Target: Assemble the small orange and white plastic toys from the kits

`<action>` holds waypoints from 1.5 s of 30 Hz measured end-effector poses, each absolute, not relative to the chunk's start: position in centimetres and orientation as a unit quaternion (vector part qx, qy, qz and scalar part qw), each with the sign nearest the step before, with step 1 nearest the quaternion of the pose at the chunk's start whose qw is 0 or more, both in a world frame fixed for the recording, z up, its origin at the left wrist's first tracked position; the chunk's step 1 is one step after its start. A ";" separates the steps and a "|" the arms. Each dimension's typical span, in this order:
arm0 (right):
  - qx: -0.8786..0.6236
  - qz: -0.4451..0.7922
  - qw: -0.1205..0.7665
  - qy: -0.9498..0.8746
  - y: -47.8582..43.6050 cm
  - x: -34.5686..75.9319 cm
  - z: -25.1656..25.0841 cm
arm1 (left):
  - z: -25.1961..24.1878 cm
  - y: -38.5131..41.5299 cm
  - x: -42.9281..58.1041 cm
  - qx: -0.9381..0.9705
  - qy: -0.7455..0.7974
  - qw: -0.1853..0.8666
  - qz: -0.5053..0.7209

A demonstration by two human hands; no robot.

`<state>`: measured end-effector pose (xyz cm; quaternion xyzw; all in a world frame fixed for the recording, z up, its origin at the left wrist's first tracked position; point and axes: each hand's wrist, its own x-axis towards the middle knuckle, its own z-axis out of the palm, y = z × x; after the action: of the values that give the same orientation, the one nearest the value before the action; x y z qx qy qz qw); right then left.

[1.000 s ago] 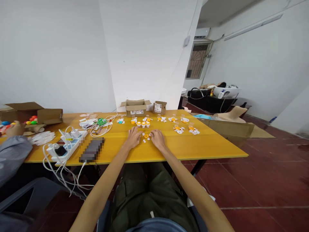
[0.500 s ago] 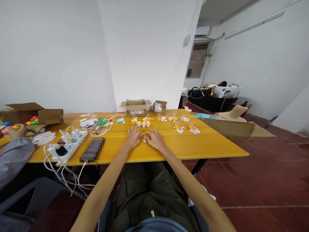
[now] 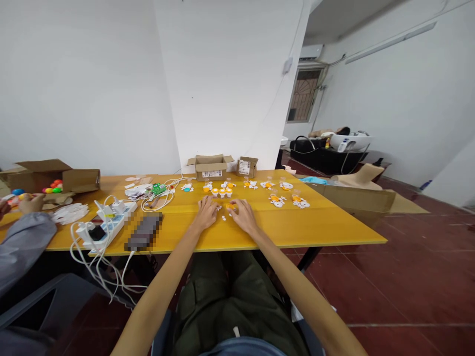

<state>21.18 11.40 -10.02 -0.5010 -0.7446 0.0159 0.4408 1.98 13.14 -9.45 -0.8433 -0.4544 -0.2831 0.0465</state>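
Note:
My left hand rests over the table with its fingers curled around a spot where small white bits show. What its fingertips hold, if anything, is too small to name. My right hand is beside it, its thumb and fingers closed on a small orange plastic part. Small white pieces lie on the tabletop between the hands. Just beyond my fingers stands a row of small white figures with orange tops.
Clusters of orange and white parts lie at the back and right. Behind stand two cardboard boxes. Left are a power strip, cables and a blurred-out dark device. Farther left, another person's hands work near colourful balls.
My right hand has shifted slightly right and its fingers have moved up a little, with the orange part now showing more. My left hand stays almost in place. The view has tilted slightly.

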 end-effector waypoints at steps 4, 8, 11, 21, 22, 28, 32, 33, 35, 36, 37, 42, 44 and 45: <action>-0.487 0.029 0.455 -0.745 10.5 22.2 -10.1 | -9.6 13.3 1.9 -0.842 -0.454 0.043 -0.288; -0.495 0.044 0.437 -0.750 10.2 22.4 -10.0 | -9.6 13.2 1.9 -0.844 -0.455 0.039 -0.283; -0.502 0.046 0.410 -0.760 10.2 22.2 -10.0 | -9.5 13.2 2.0 -0.842 -0.458 0.040 -0.283; -0.526 0.042 0.354 -0.773 10.3 22.1 -9.9 | -9.4 13.2 1.9 -0.842 -0.457 0.032 -0.285; -0.522 0.043 0.352 -0.776 10.3 22.1 -9.9 | -9.4 13.2 1.9 -0.842 -0.457 0.032 -0.285; -0.529 0.048 0.332 -0.780 10.2 22.1 -9.7 | -9.3 13.1 2.0 -0.838 -0.462 0.031 -0.287; -0.529 0.042 0.324 -0.783 9.9 22.1 -9.5 | -9.2 13.0 2.1 -0.840 -0.462 0.032 -0.283; -0.527 0.041 0.325 -0.785 9.8 22.1 -9.5 | -9.1 13.0 2.1 -0.840 -0.462 0.032 -0.282; -0.518 0.036 0.330 -0.788 9.8 22.1 -9.4 | -9.1 12.9 2.2 -0.840 -0.462 0.033 -0.282; -0.513 0.033 0.335 -0.790 9.8 22.1 -9.4 | -9.1 12.9 2.2 -0.840 -0.461 0.034 -0.283; -0.506 0.029 0.341 -0.792 9.7 22.1 -9.4 | -9.1 12.9 2.1 -0.840 -0.461 0.035 -0.283; -0.453 -0.003 0.361 -0.815 9.5 21.9 -9.5 | -9.3 13.1 2.0 -0.840 -0.455 0.038 -0.294; -0.428 -0.018 0.355 -0.831 9.3 21.7 -9.6 | -9.3 13.1 2.0 -0.841 -0.449 0.039 -0.299; -0.418 -0.025 0.347 -0.839 9.2 21.6 -9.5 | -9.3 13.1 2.0 -0.842 -0.447 0.040 -0.300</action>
<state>21.59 9.17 -9.54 -0.4180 -0.8391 -0.0253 0.3473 1.99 13.11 -9.33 -0.8419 -0.4467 -0.3001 0.0398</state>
